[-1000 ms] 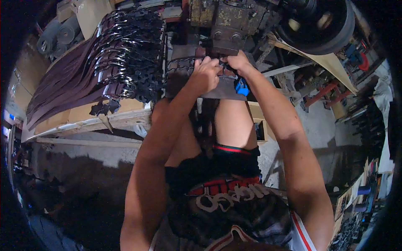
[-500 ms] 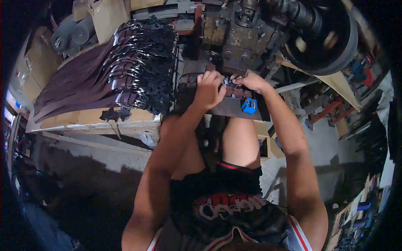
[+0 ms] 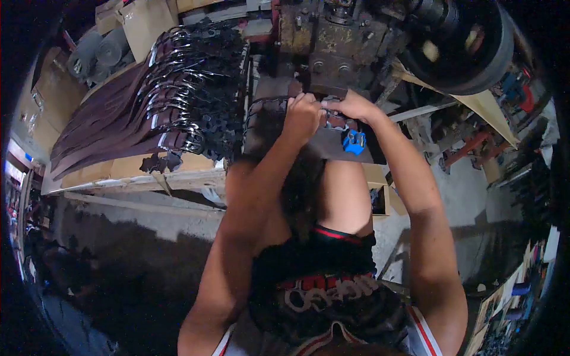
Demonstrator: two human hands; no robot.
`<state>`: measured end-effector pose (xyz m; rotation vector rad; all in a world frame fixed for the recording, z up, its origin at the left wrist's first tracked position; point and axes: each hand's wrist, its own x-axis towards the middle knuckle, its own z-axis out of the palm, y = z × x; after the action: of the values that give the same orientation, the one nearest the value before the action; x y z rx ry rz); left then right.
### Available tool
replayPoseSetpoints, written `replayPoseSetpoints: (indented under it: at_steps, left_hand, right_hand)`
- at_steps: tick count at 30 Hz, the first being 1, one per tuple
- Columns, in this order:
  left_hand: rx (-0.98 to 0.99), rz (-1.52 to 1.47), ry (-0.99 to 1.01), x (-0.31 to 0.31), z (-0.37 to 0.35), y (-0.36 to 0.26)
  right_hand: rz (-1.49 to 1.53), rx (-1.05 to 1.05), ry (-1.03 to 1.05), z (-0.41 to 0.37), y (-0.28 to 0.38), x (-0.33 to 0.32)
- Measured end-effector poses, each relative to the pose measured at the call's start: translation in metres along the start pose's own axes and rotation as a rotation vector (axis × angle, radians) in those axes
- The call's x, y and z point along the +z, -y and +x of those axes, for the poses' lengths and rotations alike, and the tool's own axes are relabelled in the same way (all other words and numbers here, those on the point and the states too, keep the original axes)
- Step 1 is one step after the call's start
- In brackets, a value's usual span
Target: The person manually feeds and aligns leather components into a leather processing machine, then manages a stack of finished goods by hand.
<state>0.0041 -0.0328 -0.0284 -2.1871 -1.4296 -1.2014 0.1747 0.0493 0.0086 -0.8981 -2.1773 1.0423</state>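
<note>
My left hand point(image 3: 304, 117) is closed at the front of the machine point(image 3: 332, 41), its fingers curled over the dark work plate point(image 3: 274, 133). Close beside it, my right hand point(image 3: 352, 108) has its thumb and fingers pinched together, nearly touching the left. What lies between the fingertips is too small and covered to name. Small brown pieces with metal edges point(image 3: 338, 123) lie on the plate just below my right hand. Nearer to me, by the plate's front edge, sits a bright blue object point(image 3: 354, 142) with yellowish parts.
Left of the plate, a bench holds a large pile of dark brown straps point(image 3: 110, 121) with metal buckles point(image 3: 172, 98). A large wheel point(image 3: 463, 50) is at the upper right. Cardboard boxes point(image 3: 147, 26) and grey rolls point(image 3: 110, 50) stand behind the pile.
My left hand has curled further shut and moved slightly right, closer to the right hand. My right hand has shifted a little. The whole view has tilted slightly.
</note>
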Motion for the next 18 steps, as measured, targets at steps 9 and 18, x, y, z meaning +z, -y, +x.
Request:
replayPoseSetpoints:
  at_steps: [9, 18]
  left_hand:
    - [0.088, 0.027, -0.027, 0.007, 0.006, 0.001]
    - [0.097, 0.02, -0.031, 0.023, 0.005, 0.015]
  right_hand:
    - [-0.068, 0.193, -0.229, 0.011, -0.015, 0.008]
    - [-0.09, 0.275, -0.277, 0.018, -0.023, 0.011]
